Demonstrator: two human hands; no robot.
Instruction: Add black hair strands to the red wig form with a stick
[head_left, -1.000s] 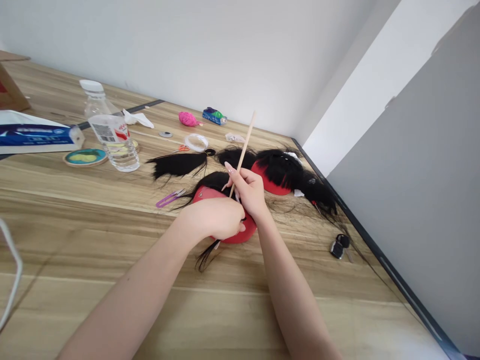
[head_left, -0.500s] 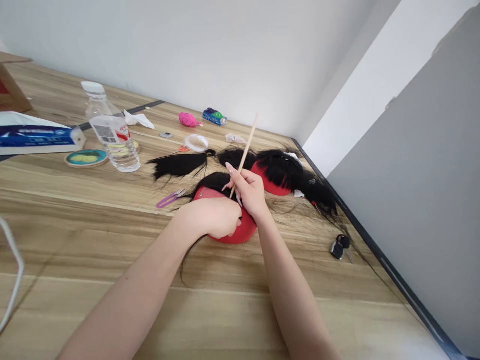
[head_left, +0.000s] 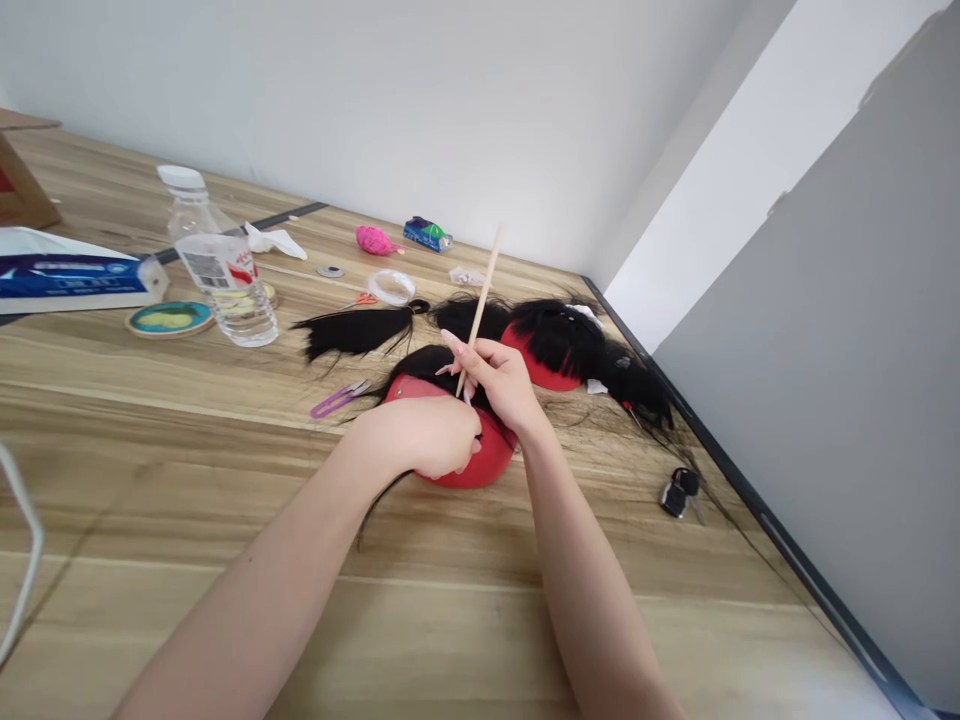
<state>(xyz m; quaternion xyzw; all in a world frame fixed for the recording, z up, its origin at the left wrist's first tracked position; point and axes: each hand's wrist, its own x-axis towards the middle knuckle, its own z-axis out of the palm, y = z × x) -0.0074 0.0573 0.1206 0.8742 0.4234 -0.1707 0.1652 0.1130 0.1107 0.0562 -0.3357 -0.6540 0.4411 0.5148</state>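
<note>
Right hand (head_left: 504, 382): stick (head_left: 484, 290) being pinched, long axis being slanted up far-right, low tip being held just beside left hand (head_left: 439, 430) | left hand: being curled over dome (head_left: 486, 465), grasp being hidden, cannot tell

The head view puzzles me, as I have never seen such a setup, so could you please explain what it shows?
There is no machine here: these are a person's two bare hands, seen by a camera worn on the head, looking forward and down. The right hand holds a slanting wooden stick. The left hand rests on a red rounded form partly covered with black hair; whether it grips anything is hard to see. On the wooden table there are also a second red form with hair, purple snips, a plastic bottle and a key.
</note>
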